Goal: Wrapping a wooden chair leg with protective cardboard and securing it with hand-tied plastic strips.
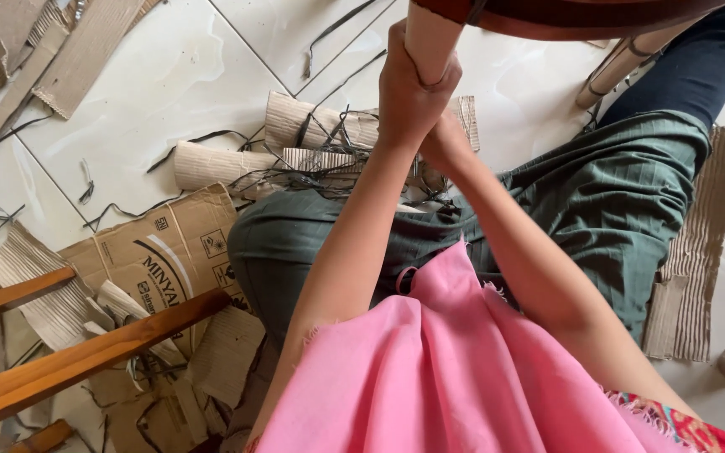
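A tan, paper-wrapped chair leg (430, 33) comes down from a dark brown wooden seat (572, 13) at the top of the view. My left hand (409, 92) is closed around this leg, fingers wrapped over it. My right hand (448, 147) sits just below and behind the left one, at the leg's lower end. It is mostly hidden, so its grip is unclear. A second leg (623, 63), wrapped in cardboard with a dark strap, slants at the upper right.
Rolled corrugated cardboard (211, 164) and tangled black straps (320, 172) lie on the white tiled floor by my knees. A flattened printed carton (161, 252) and wooden bars (86, 356) lie at the left. A cardboard strip (698, 252) lies at the right. Pink cloth (430, 369) covers my lap.
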